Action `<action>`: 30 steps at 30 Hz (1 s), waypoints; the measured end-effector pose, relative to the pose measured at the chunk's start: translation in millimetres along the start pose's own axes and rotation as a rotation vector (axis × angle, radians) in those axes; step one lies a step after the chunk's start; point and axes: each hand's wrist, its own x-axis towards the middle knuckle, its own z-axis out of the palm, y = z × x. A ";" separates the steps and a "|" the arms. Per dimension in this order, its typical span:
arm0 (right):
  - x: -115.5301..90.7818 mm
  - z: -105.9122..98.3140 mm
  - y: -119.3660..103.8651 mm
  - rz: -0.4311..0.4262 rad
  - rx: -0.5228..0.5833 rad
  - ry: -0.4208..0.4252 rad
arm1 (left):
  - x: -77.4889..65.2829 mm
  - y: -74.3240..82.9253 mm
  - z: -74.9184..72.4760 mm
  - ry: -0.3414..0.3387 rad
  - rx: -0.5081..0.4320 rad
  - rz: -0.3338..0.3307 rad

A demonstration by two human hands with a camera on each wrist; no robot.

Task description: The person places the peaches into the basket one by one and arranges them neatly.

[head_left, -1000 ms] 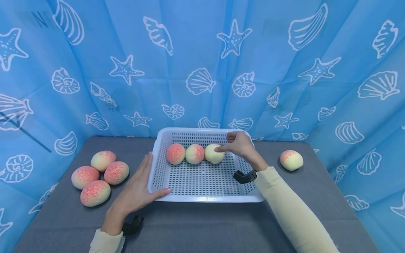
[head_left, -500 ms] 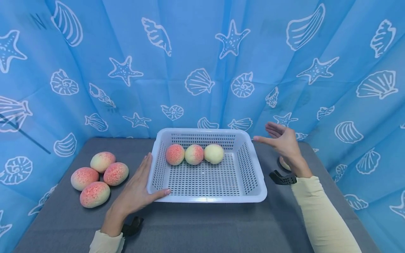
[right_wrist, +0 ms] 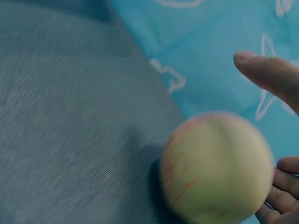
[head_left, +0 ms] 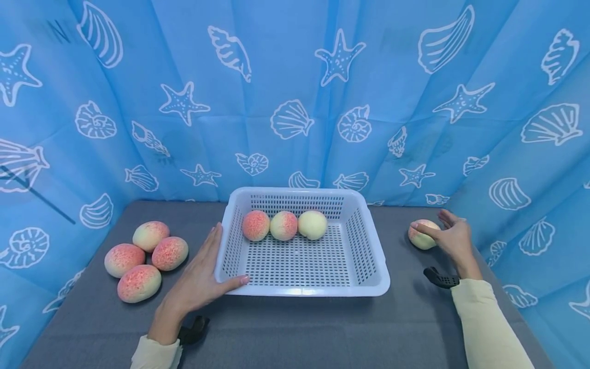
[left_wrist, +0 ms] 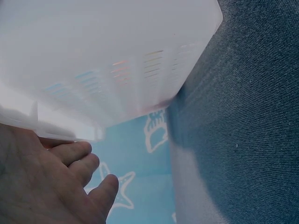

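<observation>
A white perforated plastic basket (head_left: 301,291) stands mid-table. Inside, along its back, three peaches line up: a red one (head_left: 255,225), a half-red one (head_left: 283,226) and a pale one (head_left: 312,225). My left hand (head_left: 195,274) rests against the basket's left side, fingers extended along the outside and thumb over the front rim. In the left wrist view its fingers (left_wrist: 83,168) lie below the rim. On the right, my right hand (head_left: 454,240) spreads around a lone peach (head_left: 419,240) on the table. The right wrist view shows the thumb (right_wrist: 266,74) apart from that peach (right_wrist: 217,168), with fingers behind it.
Several peaches sit clustered on the grey cloth left of the basket, among them a front one (head_left: 139,283). A blue curtain (head_left: 286,77) with white shells and starfish hangs behind the table and along its sides.
My right hand has moved away from the pale peach in the basket, out over the basket's right side and down to the lone peach on the right. My left hand has stayed put.
</observation>
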 end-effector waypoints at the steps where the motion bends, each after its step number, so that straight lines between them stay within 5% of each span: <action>1: -0.1 1.1 6.2 0.017 0.003 0.000 | -0.1 0.0 0.0 0.000 0.001 -0.002; 8: -3.9 13.3 34.7 0.086 0.048 0.028 | 0.4 0.4 -0.6 0.001 -0.008 0.001; 18: -5.3 15.9 40.2 0.069 0.031 0.052 | 1.2 -0.8 0.0 -0.002 -0.019 0.008; 25: -6.9 15.3 -6.0 -0.033 0.099 0.079 | 1.7 -0.1 -0.5 -0.005 -0.010 0.002; 30: -12.5 29.8 -61.9 -0.203 0.185 -0.028 | 0.9 0.6 -0.9 -0.003 -0.001 0.000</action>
